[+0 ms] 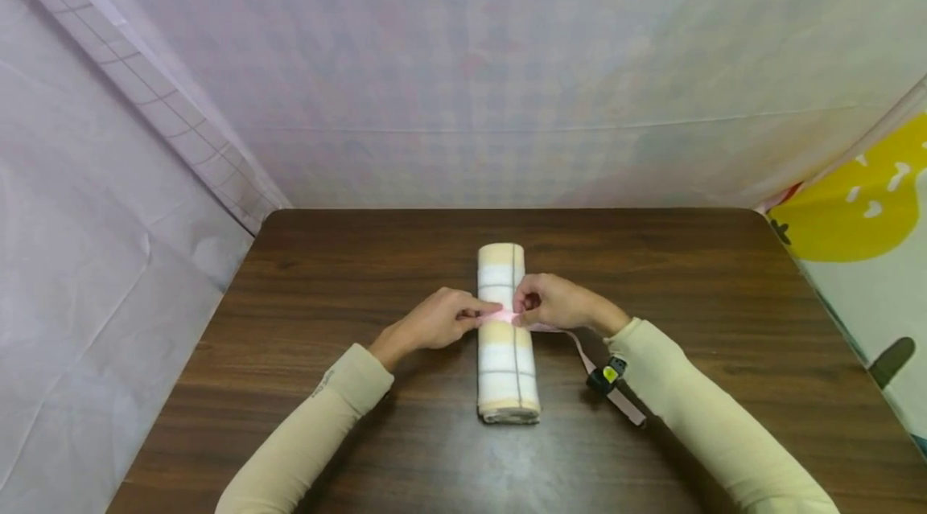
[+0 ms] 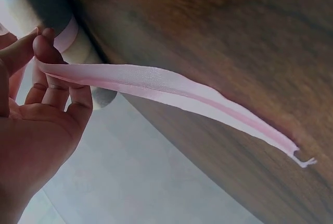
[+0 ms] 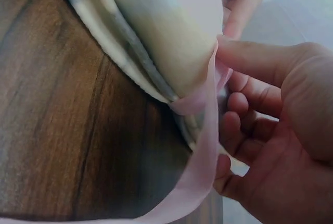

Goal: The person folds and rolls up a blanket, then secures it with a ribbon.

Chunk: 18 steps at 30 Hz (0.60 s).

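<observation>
The left hand (image 1: 434, 318) and right hand (image 1: 566, 302) are covering the ribbon (image 2: 156, 84) where it's crossing the roll (image 1: 504, 365), making the overlap hard to read. Each is pinching ribbon, thumb against finger. A camera (image 1: 607, 376) is blocking some ribbon rightward; the roll is lying mid-table (image 1: 362, 257).

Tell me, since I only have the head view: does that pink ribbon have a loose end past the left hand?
Observer: Yes, the left wrist view shows the pink ribbon trailing beyond the left hand, with loose threads at its tip.
Visitor: And the side of the cloth roll by the right hand? I only see its top.
Observer: The right wrist view shows layered edges running along that side.
</observation>
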Available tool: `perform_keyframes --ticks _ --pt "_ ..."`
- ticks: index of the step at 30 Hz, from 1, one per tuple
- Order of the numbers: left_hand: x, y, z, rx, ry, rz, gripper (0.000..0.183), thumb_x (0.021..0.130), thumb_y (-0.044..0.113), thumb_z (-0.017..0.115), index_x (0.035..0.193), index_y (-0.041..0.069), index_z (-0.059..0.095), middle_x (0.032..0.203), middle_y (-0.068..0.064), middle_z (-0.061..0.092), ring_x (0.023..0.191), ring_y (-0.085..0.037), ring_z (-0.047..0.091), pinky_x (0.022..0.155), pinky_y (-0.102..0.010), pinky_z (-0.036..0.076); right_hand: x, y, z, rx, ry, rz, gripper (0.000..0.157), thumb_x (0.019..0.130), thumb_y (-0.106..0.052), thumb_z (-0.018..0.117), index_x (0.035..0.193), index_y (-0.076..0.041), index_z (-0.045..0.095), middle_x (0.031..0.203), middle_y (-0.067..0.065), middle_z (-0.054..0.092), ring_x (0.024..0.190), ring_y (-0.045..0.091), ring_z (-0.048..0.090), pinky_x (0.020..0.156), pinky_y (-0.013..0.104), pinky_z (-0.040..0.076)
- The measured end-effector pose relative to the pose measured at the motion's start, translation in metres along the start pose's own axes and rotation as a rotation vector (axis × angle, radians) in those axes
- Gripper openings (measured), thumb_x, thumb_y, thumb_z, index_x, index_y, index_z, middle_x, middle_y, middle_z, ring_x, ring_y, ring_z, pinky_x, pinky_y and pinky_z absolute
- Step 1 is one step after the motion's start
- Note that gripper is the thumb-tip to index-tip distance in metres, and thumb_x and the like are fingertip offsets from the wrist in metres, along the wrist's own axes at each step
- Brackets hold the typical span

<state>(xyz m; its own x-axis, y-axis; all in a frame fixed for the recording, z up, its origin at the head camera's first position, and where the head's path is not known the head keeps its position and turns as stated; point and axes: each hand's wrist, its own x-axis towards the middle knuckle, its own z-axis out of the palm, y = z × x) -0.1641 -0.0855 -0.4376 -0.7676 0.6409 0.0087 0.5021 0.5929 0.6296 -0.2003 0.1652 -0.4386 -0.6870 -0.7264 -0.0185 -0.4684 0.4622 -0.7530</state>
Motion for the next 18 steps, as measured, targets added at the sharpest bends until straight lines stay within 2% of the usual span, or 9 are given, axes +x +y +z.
perform_keyframes --ticks 4,8,12,18 --pt "0.000 0.001 -0.001 -0.003 -0.005 0.003 0.034 0.096 0.010 0.064 0.129 0.017 0.066 0.091 -0.003 0.070 0.061 -0.008 0.050 0.056 -0.020 0.044 -0.001 0.003 0.003 -0.028 0.025 -0.072 0.014 0.084 -0.008 0.076 0.081 -0.010 0.062 0.079 -0.001 0.056 0.073 0.011 0.051 0.065 0.023 0.045" --pt "0.000 0.001 -0.001 -0.008 -0.003 0.016 0.034 0.096 0.010 0.065 0.129 0.016 0.066 0.089 -0.003 0.070 0.060 -0.007 0.048 0.055 -0.020 0.043 -0.002 0.005 0.008 -0.115 0.081 -0.178 0.016 0.083 -0.004 0.073 0.079 -0.012 0.061 0.080 -0.002 0.054 0.075 0.010 0.050 0.066 0.024 0.045" --pt "0.001 0.000 -0.001 -0.015 0.000 0.023 0.034 0.096 0.011 0.065 0.129 0.016 0.066 0.091 -0.005 0.072 0.060 -0.006 0.047 0.056 -0.020 0.042 -0.003 0.003 0.011 -0.261 0.143 -0.278 0.018 0.082 -0.003 0.072 0.078 -0.014 0.058 0.081 -0.003 0.051 0.074 0.008 0.048 0.064 0.023 0.045" --pt "0.002 0.001 0.000 -0.011 0.008 0.015 0.034 0.096 0.010 0.065 0.130 0.015 0.065 0.107 -0.005 0.074 0.061 -0.006 0.047 0.058 -0.019 0.043 -0.003 0.000 0.018 -0.503 0.266 -0.445 0.015 0.082 0.001 0.070 0.078 -0.011 0.060 0.074 -0.004 0.054 0.064 0.005 0.049 0.056 0.019 0.046"
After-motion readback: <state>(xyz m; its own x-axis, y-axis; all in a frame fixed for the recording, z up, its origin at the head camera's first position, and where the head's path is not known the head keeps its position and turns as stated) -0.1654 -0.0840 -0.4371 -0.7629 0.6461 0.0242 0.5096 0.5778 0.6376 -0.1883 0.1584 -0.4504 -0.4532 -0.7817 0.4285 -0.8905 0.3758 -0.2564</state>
